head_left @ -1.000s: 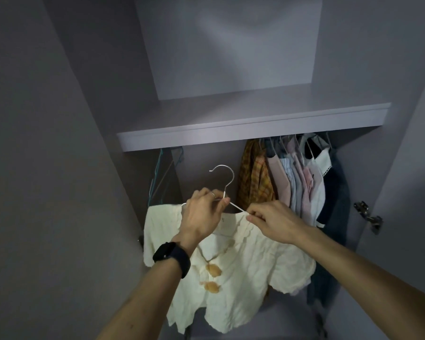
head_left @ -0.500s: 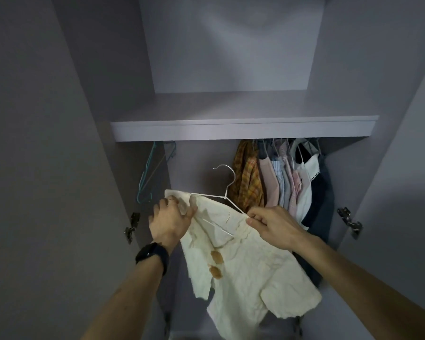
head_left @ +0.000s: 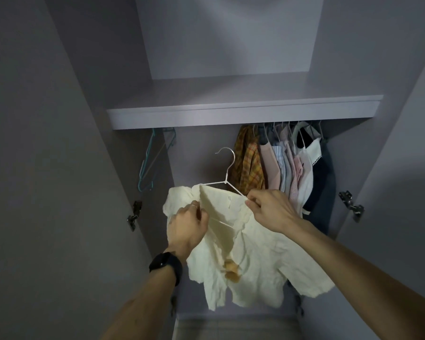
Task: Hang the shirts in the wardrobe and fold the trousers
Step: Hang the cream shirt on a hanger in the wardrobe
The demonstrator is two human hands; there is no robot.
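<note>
While the left hand [head_left: 188, 227], fingers curled, grips the left shoulder of the crumpled cream short-sleeved shirt [head_left: 260, 261], the right hand [head_left: 270, 209] pinches its collar against the thin white wire hanger [head_left: 228, 173]. Behind them in the grey wardrobe [head_left: 206, 119], teal wire hangers [head_left: 145, 165] hang left, a row of shirts [head_left: 280, 168] right.

Bedroom wardrobe [head_left: 243, 114] — hung clothes [head_left: 280, 165].

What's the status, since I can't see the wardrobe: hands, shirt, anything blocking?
Left hand grips cream shirt. Right hand pinches it at white wire hanger. Hook not yet hung. Hung clothes right, teal hangers left.
</note>
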